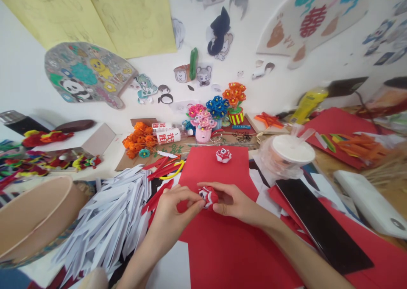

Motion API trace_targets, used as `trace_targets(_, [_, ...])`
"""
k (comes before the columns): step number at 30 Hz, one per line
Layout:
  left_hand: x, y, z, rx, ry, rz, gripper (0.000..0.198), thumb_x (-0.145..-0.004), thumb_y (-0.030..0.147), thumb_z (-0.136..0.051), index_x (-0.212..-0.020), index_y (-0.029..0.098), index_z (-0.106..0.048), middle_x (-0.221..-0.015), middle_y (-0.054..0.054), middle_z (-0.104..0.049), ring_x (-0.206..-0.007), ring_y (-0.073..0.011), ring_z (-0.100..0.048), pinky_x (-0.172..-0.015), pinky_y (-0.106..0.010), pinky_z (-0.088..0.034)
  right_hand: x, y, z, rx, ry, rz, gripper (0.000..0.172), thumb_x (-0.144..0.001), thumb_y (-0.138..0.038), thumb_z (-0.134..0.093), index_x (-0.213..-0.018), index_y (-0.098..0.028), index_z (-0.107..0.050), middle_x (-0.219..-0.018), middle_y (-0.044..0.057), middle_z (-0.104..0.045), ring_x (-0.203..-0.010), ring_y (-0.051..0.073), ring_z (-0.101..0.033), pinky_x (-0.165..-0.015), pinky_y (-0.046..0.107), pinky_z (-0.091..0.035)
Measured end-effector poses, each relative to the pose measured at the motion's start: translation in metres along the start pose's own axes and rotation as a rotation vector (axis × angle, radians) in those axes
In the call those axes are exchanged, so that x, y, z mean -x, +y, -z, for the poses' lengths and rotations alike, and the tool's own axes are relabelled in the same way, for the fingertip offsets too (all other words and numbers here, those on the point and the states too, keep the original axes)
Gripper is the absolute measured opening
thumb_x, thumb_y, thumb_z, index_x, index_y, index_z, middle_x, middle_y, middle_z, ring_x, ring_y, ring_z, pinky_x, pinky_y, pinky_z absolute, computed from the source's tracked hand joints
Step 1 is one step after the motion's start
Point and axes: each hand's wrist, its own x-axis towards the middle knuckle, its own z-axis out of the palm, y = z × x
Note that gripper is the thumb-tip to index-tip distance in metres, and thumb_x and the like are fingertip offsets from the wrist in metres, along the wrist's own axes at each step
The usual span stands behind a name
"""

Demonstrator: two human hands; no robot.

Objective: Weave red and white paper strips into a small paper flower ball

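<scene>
Between my two hands is a small red and white folded-paper ball, held just above a red paper sheet. My left hand pinches its left side with thumb and fingertips. On the other side, my right hand curls its thumb and fingers round the ball. A second red and white folded-paper ball rests farther back on the red sheet. To the left lies a big heap of folded white paper strips, with red paper strips beside it.
A beige bowl stands at the left. On the right are a black phone, a white power bank and a lidded cup. Pipe-cleaner flowers and a bottle stand along the wall.
</scene>
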Motion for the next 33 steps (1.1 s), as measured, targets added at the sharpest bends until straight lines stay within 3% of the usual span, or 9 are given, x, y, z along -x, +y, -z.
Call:
trace_targets(5, [0.0023, 0.0024, -0.0005, -0.047, 0.002, -0.010, 0.018, -0.084, 0.024, -0.059, -0.069, 0.021, -0.069, -0.070, -0.001, -0.066, -0.070, -0.0170, -0.056, -0.072, -0.031, -0.040, 0.0001, 0.0022, 0.0001, 0.000, -0.016, 0.007, 0.056, -0.083, -0.038, -0.073, -0.133, -0.018, -0.056, -0.120, 0.011, -0.062, -0.112, 0.026, -0.058, -0.108, 0.047, -0.037])
trace_targets(10, [0.0035, 0.0024, -0.0028, -0.068, 0.044, -0.068, 0.014, -0.081, 0.016, -0.057, -0.070, 0.020, -0.065, -0.067, 0.002, -0.060, -0.068, -0.0154, -0.055, -0.073, -0.031, -0.039, -0.0008, 0.0050, 0.0006, -0.008, -0.016, 0.010, 0.053, -0.082, -0.036, -0.074, -0.131, -0.020, -0.058, -0.126, 0.011, -0.060, -0.117, 0.027, -0.057, -0.108, 0.047, -0.038])
trace_targets(16, [0.0026, 0.0012, -0.0017, -0.052, 0.020, -0.085, 0.015, -0.086, 0.025, -0.060, -0.073, 0.021, -0.068, -0.072, 0.000, -0.066, -0.072, -0.0168, -0.057, -0.073, -0.031, -0.039, -0.0006, 0.0024, 0.0015, -0.016, -0.008, 0.003, 0.053, -0.083, -0.035, -0.073, -0.132, -0.020, -0.057, -0.132, 0.012, -0.059, -0.122, 0.029, -0.055, -0.108, 0.046, -0.038])
trace_targets(21, [0.0046, 0.0008, -0.0023, -0.049, 0.026, -0.129, 0.016, -0.089, 0.024, -0.059, -0.074, 0.020, -0.066, -0.070, 0.001, -0.061, -0.070, -0.0155, -0.056, -0.069, -0.028, -0.041, 0.0003, 0.0015, -0.0011, -0.030, -0.002, -0.004, 0.053, -0.084, -0.035, -0.073, -0.132, -0.020, -0.057, -0.133, 0.013, -0.059, -0.125, 0.029, -0.054, -0.109, 0.046, -0.038])
trace_targets(26, [0.0056, 0.0013, -0.0037, -0.072, 0.083, -0.182, 0.015, -0.090, 0.023, -0.059, -0.076, 0.020, -0.065, -0.072, 0.001, -0.062, -0.070, -0.0148, -0.056, -0.069, -0.027, -0.042, 0.0008, 0.0034, -0.0025, -0.086, -0.005, 0.004, 0.055, -0.084, -0.035, -0.073, -0.134, -0.022, -0.055, -0.135, 0.012, -0.059, -0.127, 0.028, -0.053, -0.110, 0.045, -0.037])
trace_targets(33, [0.0068, 0.0002, -0.0006, -0.115, 0.260, -0.225, 0.008, -0.087, 0.020, -0.064, -0.079, 0.021, -0.067, -0.068, 0.003, -0.059, -0.066, -0.0133, -0.055, -0.065, -0.025, -0.041, -0.0006, 0.0060, 0.0001, -0.109, -0.003, 0.033, 0.058, -0.081, -0.036, -0.076, -0.134, -0.024, -0.056, -0.134, 0.010, -0.061, -0.126, 0.027, -0.054, -0.107, 0.042, -0.040])
